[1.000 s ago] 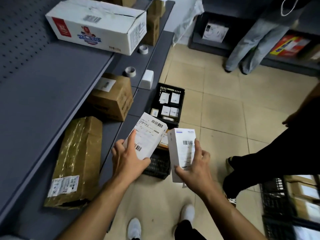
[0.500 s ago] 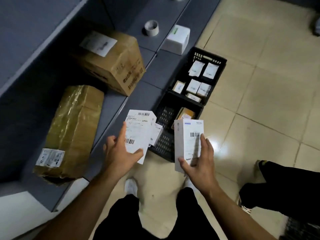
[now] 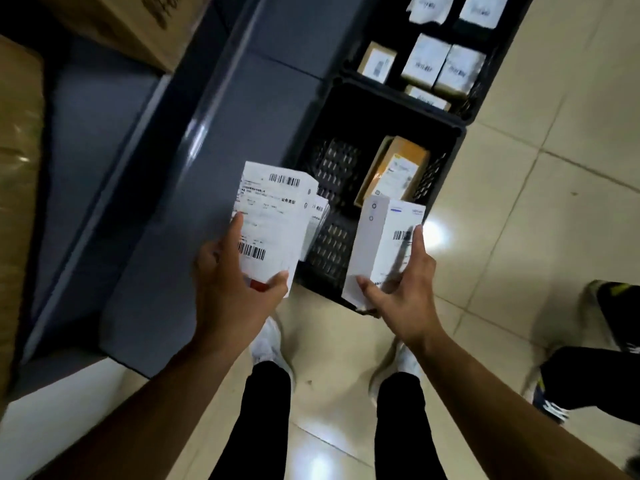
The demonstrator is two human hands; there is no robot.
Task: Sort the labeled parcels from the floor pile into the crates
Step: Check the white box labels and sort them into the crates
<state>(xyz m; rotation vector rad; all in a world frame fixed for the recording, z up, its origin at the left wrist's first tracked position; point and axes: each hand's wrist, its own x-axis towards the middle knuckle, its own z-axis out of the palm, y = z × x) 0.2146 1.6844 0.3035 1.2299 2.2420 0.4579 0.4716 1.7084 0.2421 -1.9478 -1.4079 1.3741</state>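
My left hand (image 3: 235, 289) grips a flat white labeled parcel (image 3: 273, 220) with barcodes, a second thin packet tucked behind it. My right hand (image 3: 401, 289) holds an upright white box (image 3: 381, 244) with a barcode label, thumb on its lower edge and fingers along its right side. Both parcels hover over the near edge of a black plastic crate (image 3: 332, 216) on the floor. Inside that crate lies a tan parcel (image 3: 394, 171). A second black crate (image 3: 478, 98) behind it holds several small labeled parcels (image 3: 429, 60).
Grey metal shelving (image 3: 166, 188) runs along the left, with a brown cardboard box (image 3: 114, 22) at top left and a taped brown parcel (image 3: 17, 168) at the far left. Another person's legs and shoes (image 3: 588, 368) stand on the tiled floor at right. My own feet are below.
The view has tilted down and closed in on the near crate. Both hands, still holding their parcels, now hang over the crate's near edge.
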